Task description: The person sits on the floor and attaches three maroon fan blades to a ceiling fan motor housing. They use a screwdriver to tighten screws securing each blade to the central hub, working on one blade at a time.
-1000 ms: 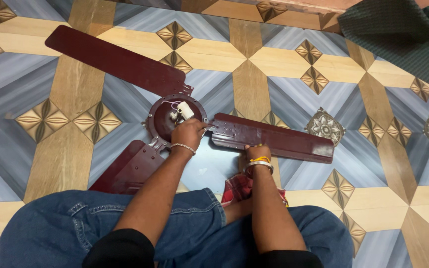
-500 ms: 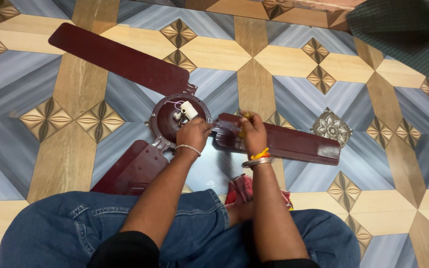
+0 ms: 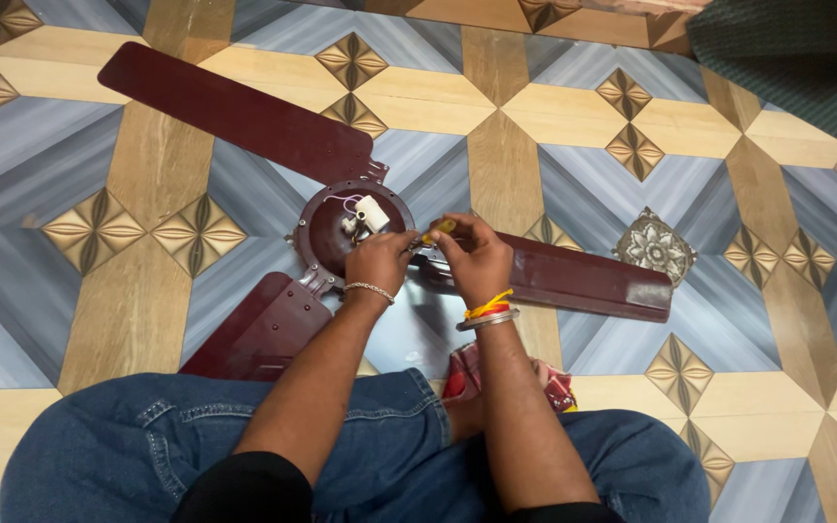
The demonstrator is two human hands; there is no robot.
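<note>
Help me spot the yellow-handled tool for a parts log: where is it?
In the head view, centre frame: the yellow-handled tool sits in the right hand, beside the left hand, at the fan hub's right edge.

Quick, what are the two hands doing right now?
Left hand: closed, fingers pinched at the rim of the fan hub; what it grips cannot be told.
Right hand: closed on a yellow-handled tool.

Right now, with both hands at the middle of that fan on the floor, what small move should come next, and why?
Probably a turn of the yellow-handled tool with the right hand, while the left hand steadies the round hub. The tool seems to point where the right-hand blade meets the hub, though its tip is hidden.
</note>
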